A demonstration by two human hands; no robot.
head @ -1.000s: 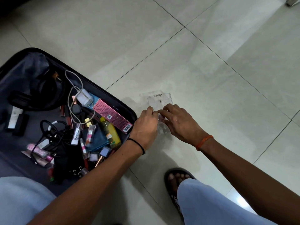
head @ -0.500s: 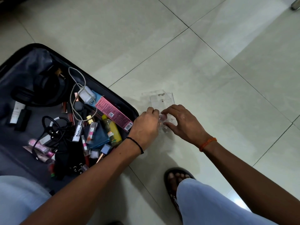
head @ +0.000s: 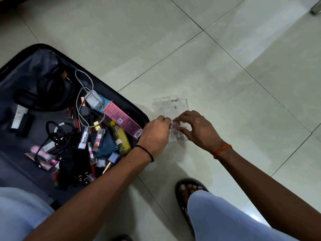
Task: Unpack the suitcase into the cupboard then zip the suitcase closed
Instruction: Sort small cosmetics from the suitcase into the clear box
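still mid-unpack — both hands, left hand point(head: 156, 132) and right hand point(head: 198, 129), pinch a small pink item point(head: 175, 125) over the clear box point(head: 175, 106) on the floor, suitcase point(head: 121, 94) at 9 o'clock still full — next it needs dropping in

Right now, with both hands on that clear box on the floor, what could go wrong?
1. The clear box is nearly invisible against the pale floor tile and sits near the sandalled foot; it might get kicked or stepped on.
2. The left hand and right hand pinch a small pink item between fingertips; it could slip.
3. Cables tangle with tubes in the open suitcase; pulling one may drag others out.
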